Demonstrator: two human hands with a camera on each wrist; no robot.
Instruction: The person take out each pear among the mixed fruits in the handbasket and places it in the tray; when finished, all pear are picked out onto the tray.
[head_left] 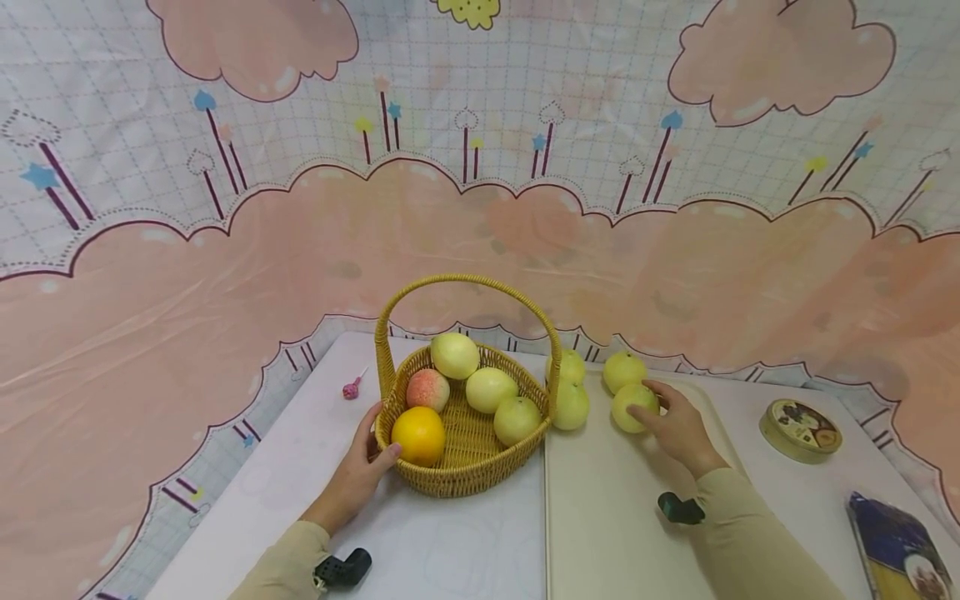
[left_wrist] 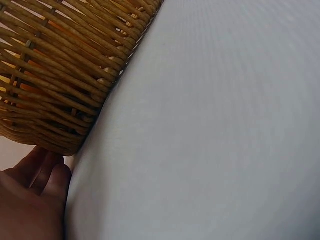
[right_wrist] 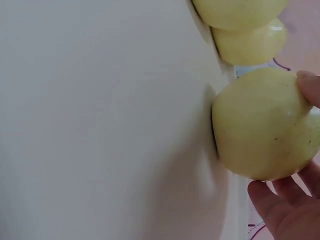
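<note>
Right hand (head_left: 678, 425): pinches a pale fruit (head_left: 635, 408), thumb on one side, fingertips on the other

Grip: a round, smooth-looking fruit would likely sit safest with thumb and fingers directly opposite, slightly below its widest part, firm enough to stop a roll yet gentle on the skin

Tray (head_left: 600, 525): directly below the right fingers, the fruit's underside so close that contact is hard to judge; a straight lift before any sideways move should spare a scrape

Second fruit (head_left: 625, 371): just beyond the right fingers, behind the held one; a stray knuckle could set it rolling

Pair (head_left: 570, 406): two more pale fruits left of the right thumb, beside the basket (head_left: 468, 479); a low swing that way would risk bumping them

Left hand (head_left: 356, 479): thumb and fingers hold the basket's left end; light, even pressure should keep the wicker from sliding or tipping

Orange (head_left: 417, 436): inside the basket, just past the left thumb, with a peach (head_left: 428, 391) farther off

Lollipop (head_left: 351, 390): beyond the left fingers, apart from them

Tin (head_left: 802, 431): right of the right fingers, well apart
</note>
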